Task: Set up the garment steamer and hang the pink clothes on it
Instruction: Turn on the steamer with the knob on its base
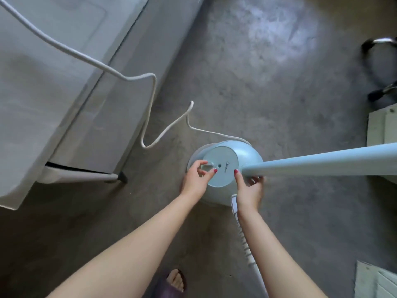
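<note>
The pale blue garment steamer base (247, 155) stands on the concrete floor, with its pole (322, 163) running up and to the right out of view. My left hand (196, 179) pinches a small knob (207, 166) on the base's flat top panel. My right hand (250, 190) grips the base at the foot of the pole. A white ribbed steam hose (243, 235) leaves the base's near side beside my right forearm. No pink clothes are in view.
A white power cord (150, 117) snakes from the base across the floor and up over a grey cloth-covered sofa or bed (53, 93) on the left. A black chair base (380, 69) and white boxes (380, 130) sit at the right. My sandalled foot (175, 280) is below.
</note>
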